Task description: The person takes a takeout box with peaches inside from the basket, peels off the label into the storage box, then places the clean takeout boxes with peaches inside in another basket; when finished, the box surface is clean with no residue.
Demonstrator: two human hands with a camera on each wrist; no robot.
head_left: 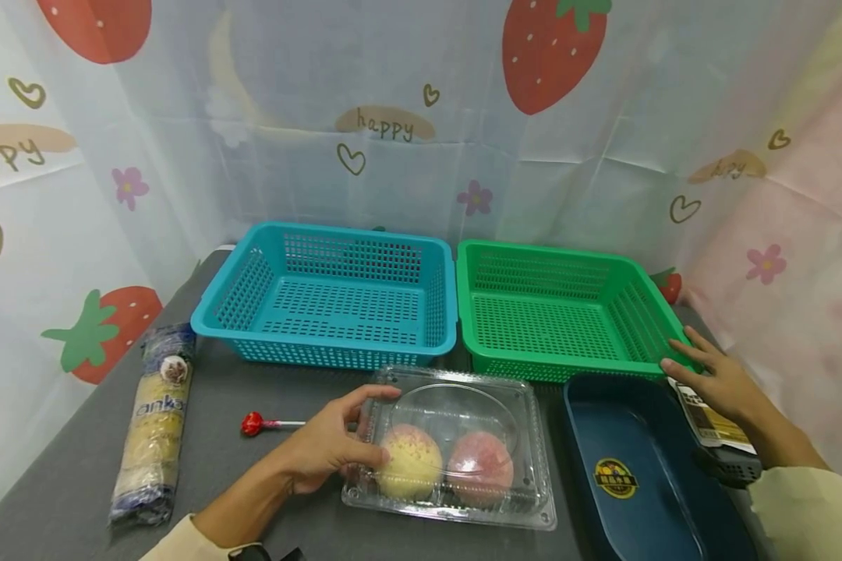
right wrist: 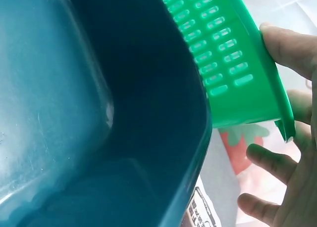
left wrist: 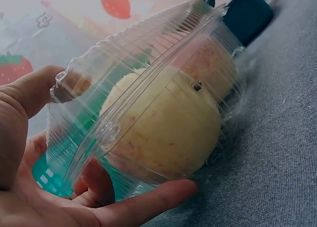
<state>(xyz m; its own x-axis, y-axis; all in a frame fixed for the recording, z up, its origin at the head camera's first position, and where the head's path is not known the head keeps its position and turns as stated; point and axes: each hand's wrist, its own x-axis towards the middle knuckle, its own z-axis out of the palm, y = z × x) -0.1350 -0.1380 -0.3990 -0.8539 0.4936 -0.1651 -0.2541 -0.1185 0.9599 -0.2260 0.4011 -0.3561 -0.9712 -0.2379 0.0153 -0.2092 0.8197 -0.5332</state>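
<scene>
My left hand [head_left: 320,452] has its fingers curled round the left short end of the clear plastic clamshell box [head_left: 456,448] of two peaches, long side running rightward, right hand [head_left: 716,382] spread on the green plastic basket [head_left: 505,343].

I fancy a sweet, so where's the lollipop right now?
In the head view, the lollipop lies on the grey table, between the biscuit pack and the left hand.

Left hand [head_left: 323,450] grips clear clamshell [head_left: 456,448] holding 2 peaches — right hand [head_left: 716,382] touches green basket [head_left: 561,312].
</scene>
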